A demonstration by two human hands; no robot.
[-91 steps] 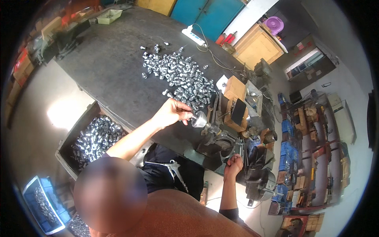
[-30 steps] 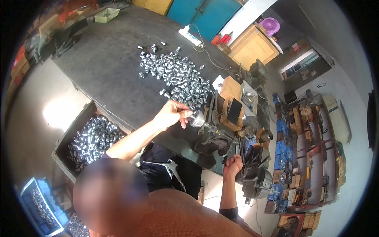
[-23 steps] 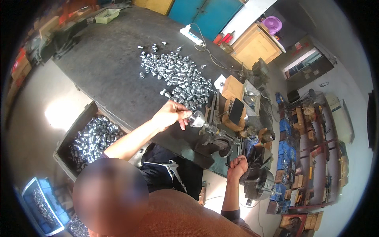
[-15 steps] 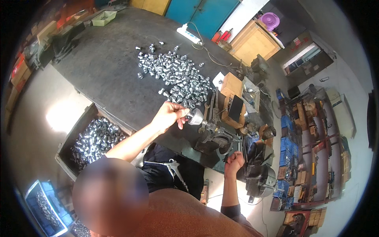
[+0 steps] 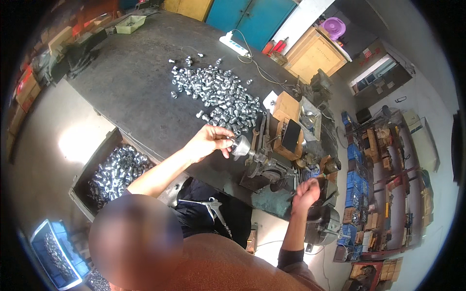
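Observation:
Over the near edge of the dark bench, my left hand (image 5: 209, 144) has thumb and fingers pinched at the mouth of a grey cone-shaped chuck (image 5: 241, 146). Whatever sits between those fingertips is too small and covered to make out. The chuck belongs to a small bench machine (image 5: 264, 169). To the right of the machine, my right hand (image 5: 306, 195) is curled closed, slightly smeared; what it grips is hidden. A spread pile of shiny metal fittings (image 5: 218, 92) lies on the bench beyond my left hand.
More fittings (image 5: 119, 169) fill a crate (image 5: 80, 196) left of my arm. An air blow gun (image 5: 212, 206) lies on my lap. Wrenches (image 5: 263, 131), an open cardboard box (image 5: 286, 106) and a dark phone (image 5: 291, 135) are right of the pile. A motor (image 5: 323, 225) stands near my right forearm.
My right hand has moved up and to the right, staying closed. My left hand stays pinched at the chuck, nearly in place.

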